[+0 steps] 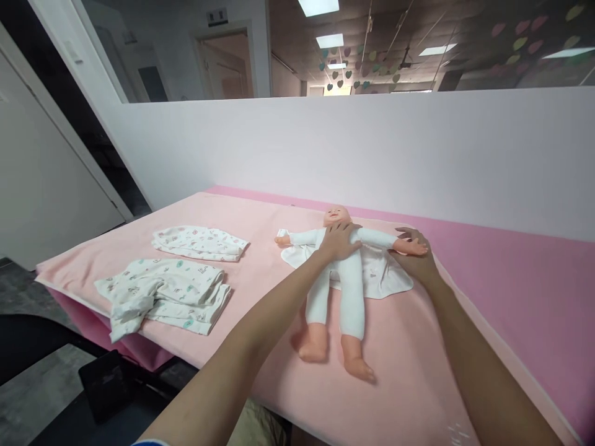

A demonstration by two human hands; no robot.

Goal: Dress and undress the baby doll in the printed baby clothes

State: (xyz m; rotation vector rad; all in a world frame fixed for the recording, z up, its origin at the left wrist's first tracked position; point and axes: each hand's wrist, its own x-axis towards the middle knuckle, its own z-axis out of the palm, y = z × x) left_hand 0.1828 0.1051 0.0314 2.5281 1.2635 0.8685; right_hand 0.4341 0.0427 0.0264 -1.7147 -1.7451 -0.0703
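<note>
A baby doll [352, 288] with a white cloth body lies face up on the pink table cover, arms stretched out to both sides. A white printed baby garment [388, 275] is spread beneath its back. My left hand [341, 240] rests on the doll's chest, fingers laid out and somewhat apart. At the doll's forearm on the right side, my right hand [415, 257] curls its fingers around the arm near the wrist. Its palm is partly hidden behind the doll's arm.
Folded printed baby clothes [171, 294] and another folded printed cloth [199, 243] lie left on the pink table cover [260, 291]. A black chair [56, 409] with a dark flat object [105, 384] stands at lower left. A white wall [348, 148] rises behind.
</note>
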